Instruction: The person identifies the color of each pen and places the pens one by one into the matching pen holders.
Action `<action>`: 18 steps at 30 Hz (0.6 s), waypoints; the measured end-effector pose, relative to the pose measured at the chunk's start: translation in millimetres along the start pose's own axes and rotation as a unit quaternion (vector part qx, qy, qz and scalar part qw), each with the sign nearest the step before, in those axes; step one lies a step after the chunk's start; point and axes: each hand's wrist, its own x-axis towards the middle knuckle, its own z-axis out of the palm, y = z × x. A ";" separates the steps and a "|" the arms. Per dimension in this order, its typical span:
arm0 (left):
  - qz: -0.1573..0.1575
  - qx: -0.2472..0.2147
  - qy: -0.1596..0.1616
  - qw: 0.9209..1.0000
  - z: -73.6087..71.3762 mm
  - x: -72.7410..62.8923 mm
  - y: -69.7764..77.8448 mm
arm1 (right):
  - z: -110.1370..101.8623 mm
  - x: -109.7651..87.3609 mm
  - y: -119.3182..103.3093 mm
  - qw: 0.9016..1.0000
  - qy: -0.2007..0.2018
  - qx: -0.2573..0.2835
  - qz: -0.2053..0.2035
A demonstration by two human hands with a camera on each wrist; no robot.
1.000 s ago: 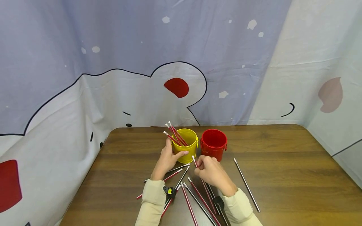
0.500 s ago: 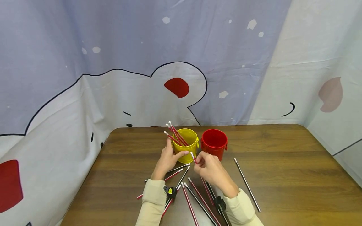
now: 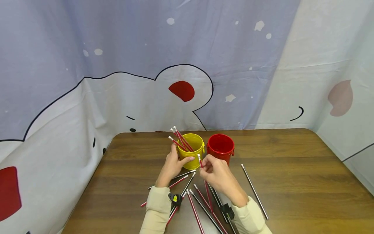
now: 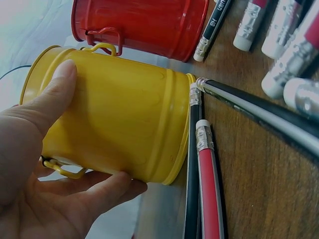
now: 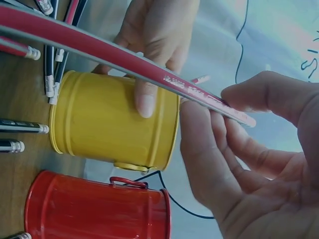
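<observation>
My left hand [image 3: 171, 166] holds the yellow bucket [image 4: 114, 114] by its side. The thumb lies along the wall near the rim and the fingers curve round the far side. Several red pencils [image 3: 182, 142] lean inside this bucket, eraser ends up and out over the left of the rim. My right hand [image 3: 219, 175] pinches a red-and-silver pencil [image 5: 124, 59] near its white eraser end, between thumb and fingers. That pencil slants over the table just to the right of the yellow bucket's front, its lower end toward the person.
A red bucket [image 3: 222, 158] stands right beside the yellow one. Red and black pencils [image 3: 195, 211] lie scattered in front of the buckets and under the forearms. One black-and-silver pencil [image 3: 255, 191] lies apart on the right of the wooden table [image 3: 298, 182]. A printed curtain [image 3: 248, 65] hangs behind.
My right hand has lifted its red pencil slightly, and the pencil has turned more upright, its lower end swinging left. The left hand stays on the yellow bucket.
</observation>
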 end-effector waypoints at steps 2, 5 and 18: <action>-0.001 -0.001 -0.001 1.000 -0.1 0.0 -0.1 | -1.2 -0.1 -1.5 1.000 0.010 0.001 -0.012; -0.002 -0.005 -0.004 1.000 -0.2 -0.2 -0.1 | -2.4 -0.1 -2.9 0.999 0.023 0.009 -0.032; -0.001 -0.012 -0.004 1.000 0.2 -0.1 0.3 | -4.8 -0.6 -4.6 0.993 0.068 0.039 -0.089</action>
